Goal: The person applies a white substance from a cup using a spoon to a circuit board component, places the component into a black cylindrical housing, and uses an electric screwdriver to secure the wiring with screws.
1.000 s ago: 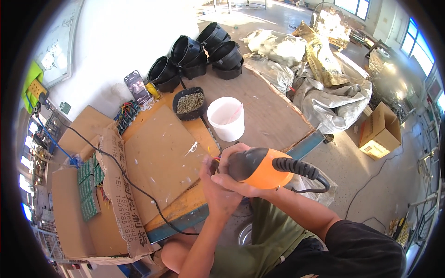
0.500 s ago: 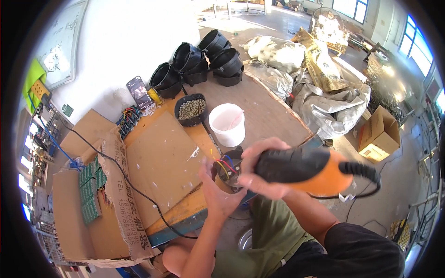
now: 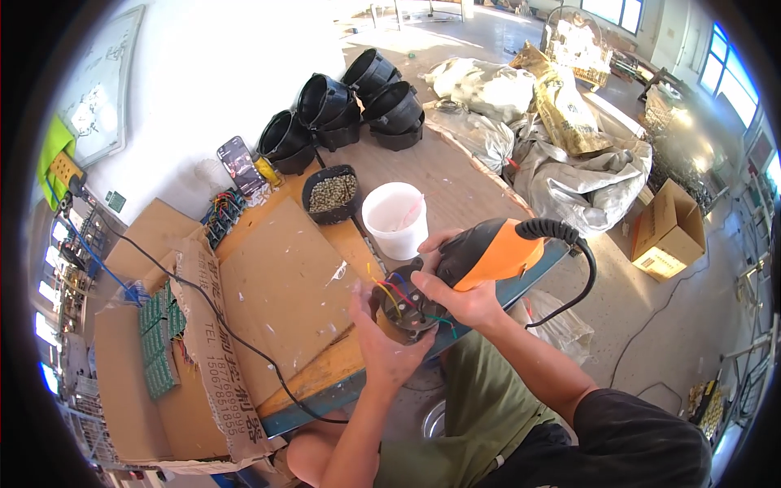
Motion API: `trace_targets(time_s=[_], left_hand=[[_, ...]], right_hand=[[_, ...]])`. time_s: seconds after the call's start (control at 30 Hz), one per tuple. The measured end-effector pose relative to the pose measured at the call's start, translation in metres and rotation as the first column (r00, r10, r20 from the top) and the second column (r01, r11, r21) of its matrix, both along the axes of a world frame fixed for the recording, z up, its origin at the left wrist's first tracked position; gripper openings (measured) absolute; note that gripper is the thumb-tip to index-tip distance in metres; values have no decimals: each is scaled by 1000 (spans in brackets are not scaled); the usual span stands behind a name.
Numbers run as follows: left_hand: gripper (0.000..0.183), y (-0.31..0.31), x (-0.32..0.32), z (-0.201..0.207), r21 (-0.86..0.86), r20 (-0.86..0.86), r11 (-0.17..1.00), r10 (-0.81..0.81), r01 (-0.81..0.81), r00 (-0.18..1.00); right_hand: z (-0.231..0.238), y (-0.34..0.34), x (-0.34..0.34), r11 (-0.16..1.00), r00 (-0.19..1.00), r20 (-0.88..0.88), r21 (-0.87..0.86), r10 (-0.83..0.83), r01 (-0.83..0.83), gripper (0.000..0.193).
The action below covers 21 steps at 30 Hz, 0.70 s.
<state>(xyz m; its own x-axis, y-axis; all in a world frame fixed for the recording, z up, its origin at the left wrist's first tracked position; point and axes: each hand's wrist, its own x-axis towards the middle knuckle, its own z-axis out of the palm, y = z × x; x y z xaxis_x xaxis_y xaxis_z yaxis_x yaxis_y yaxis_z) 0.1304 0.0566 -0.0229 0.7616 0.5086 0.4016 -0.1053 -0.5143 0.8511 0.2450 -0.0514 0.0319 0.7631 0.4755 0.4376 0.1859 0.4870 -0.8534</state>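
My left hand [image 3: 389,351] is wrapped round a black round housing [image 3: 411,315] at the table's near edge. Red, blue, yellow and green wires stick up out of it. An orange and black corded power tool [image 3: 494,254] lies in the grip of my right hand [image 3: 465,299], its thick black cord curving off to the right. The tool's front end points down toward the housing, and my fingers and the housing hide its tip. Just beyond the housing stands a white plastic bucket [image 3: 396,244].
A black bowl of small metal parts [image 3: 332,213] sits beyond a flat cardboard sheet [image 3: 281,281]. Several black buckets [image 3: 390,110] stand stacked by the wall. At left, an open carton [image 3: 195,342] holds green circuit boards [image 3: 156,346]; a black cable [image 3: 244,333] crosses it. Sacks [image 3: 561,175] lie at right.
My right hand has brought the power tool down and left, close to the housing, with its rear end now tilted up. My left hand still holds the housing in nearly the same place.
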Motion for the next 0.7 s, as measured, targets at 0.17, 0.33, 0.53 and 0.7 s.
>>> trace_targets(time_s=[0.17,0.33,0.53,0.7], left_hand=[[117,-1,2,2,8,11,1000,0,0,1000],[117,-1,4,-1,9,26,1000,7,-7,1000],[117,0,6,-1,28,8,1000,12,-13,1000],[119,-2,7,-4,3,23,1000,9,-9,1000]], right_hand=[[5,-3,2,999,999,11,6,-53,53,36],[1,-1,9,999,1000,-16,43,-20,20,29],[0,2,22,1000,1000,27,-11,8,-8,35],[8,9,17,990,998,67,-137,-16,25,34]])
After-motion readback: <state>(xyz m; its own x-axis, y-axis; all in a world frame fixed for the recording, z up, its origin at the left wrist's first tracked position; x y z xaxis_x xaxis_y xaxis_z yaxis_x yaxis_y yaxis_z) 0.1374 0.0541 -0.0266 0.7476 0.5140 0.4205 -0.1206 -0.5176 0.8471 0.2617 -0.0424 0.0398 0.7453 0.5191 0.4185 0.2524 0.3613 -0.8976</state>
